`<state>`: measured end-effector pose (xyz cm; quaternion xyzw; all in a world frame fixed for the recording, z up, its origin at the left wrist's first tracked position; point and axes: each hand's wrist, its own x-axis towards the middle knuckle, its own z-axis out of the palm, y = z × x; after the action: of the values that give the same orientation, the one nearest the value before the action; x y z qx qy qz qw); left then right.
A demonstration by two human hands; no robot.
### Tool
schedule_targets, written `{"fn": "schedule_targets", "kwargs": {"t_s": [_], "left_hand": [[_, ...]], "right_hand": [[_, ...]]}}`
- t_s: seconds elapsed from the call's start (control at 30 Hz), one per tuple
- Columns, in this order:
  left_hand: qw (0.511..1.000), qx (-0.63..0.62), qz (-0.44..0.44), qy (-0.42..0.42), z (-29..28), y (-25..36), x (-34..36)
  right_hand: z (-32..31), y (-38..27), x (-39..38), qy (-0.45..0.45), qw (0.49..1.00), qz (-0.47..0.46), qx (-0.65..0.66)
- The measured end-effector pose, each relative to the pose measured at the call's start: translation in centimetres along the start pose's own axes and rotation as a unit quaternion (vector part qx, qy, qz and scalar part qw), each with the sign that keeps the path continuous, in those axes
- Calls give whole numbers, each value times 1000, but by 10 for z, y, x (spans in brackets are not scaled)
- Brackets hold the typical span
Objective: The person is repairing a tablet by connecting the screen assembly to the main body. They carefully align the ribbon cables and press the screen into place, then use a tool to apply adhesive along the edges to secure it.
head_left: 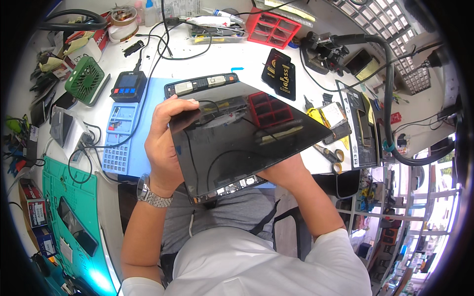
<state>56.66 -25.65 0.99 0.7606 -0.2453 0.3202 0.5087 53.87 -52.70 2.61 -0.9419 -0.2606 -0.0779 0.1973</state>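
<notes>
The white workbench [232, 56] was spread wide across the view, crowded with tools and cables. Over its near edge, above the lap, a large black glossy tablet screen panel [242, 133] was held tilted, its dark glass mirroring the red tray and cords behind it. A strip of exposed electronics was seen along its upper edge and another along its lower edge. Under it, a light blue work mat [148, 128] was laid on the bench. At the far left a green cutting mat [69, 197] was set, with a dark phone resting on it. The left hand [163, 143] was clamped on the panel's left edge, thumb curled over the top corner, a metal wristwatch [150, 192] worn below it. The right hand [286, 172] was pressed against the panel's lower right edge, its fingers mostly hidden behind the glass, so its grip could only be partly made out. Further back, a red compartment tray [273, 27] and a small green fan [86, 79] were seen. Yellow-handled scissors [331, 155] were lying just right of the panel.
</notes>
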Motion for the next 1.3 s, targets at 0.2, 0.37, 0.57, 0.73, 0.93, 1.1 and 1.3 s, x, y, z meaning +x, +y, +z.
{"fn": "schedule_targets", "kwargs": {"t_s": [0.2,0.37,0.57,0.73,0.93,1.1,1.3], "left_hand": [[1000,-17,-19,9,2,0,-1],[999,-27,-32,8,2,3,-2],[999,-23,-32,19,4,1,-4],[1000,-14,-15,21,4,-3,-4],[997,-46,-53,20,6,-9,-8],[990,-82,-106,34,5,-8,-14],[1000,-1,-6,0,-2,7,1]], "right_hand": [[-3,1,0,-32,999,-2,2],[-7,-1,7,50,995,-64,66],[5,3,-2,88,987,-50,123],[9,4,-6,111,980,-35,163],[2,11,-14,166,970,-24,177],[1,8,-19,248,951,-1,183],[-20,36,-13,368,896,108,225]]}}
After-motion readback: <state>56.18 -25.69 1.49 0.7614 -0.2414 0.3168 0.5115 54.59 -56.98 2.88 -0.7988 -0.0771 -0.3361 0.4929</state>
